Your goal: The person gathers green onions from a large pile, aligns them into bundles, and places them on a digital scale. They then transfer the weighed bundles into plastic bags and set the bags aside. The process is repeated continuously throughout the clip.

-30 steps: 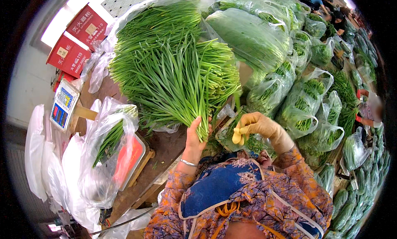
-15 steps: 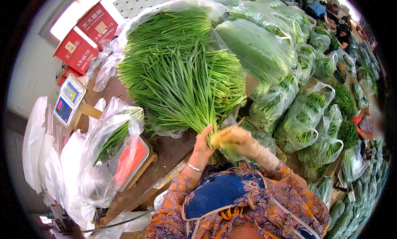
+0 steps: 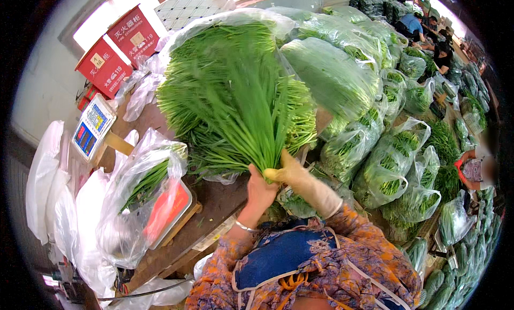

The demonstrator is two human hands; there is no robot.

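Note:
Long green garlic chives (image 3: 256, 130) fan out away from me in a loose bunch, their lower ends gathered between my hands. My bare left hand (image 3: 261, 191), with a silver bangle on the wrist, is closed round the left side of the stems. On the other side, my right hand (image 3: 288, 172), in a pale yellow glove, grips the same stems, its thumb laid across them. The leaf tips are smeared by motion. Right behind the bunch rises a large heap of garlic chives (image 3: 214, 53) in an opened clear bag. The stem ends are hidden by my hands.
At left stands a scale with a display (image 3: 93, 127); on its pan lies a clear bag (image 3: 126, 203) with some chives. Bagged greens (image 3: 332, 74) crowd the right side. Red boxes (image 3: 131, 34) stand at the far left. Other people (image 3: 412, 26) sit far right.
My right hand was blurred beside the stem ends and now grips the stems. The leaves have swung and blurred. The whole view has shifted slightly.

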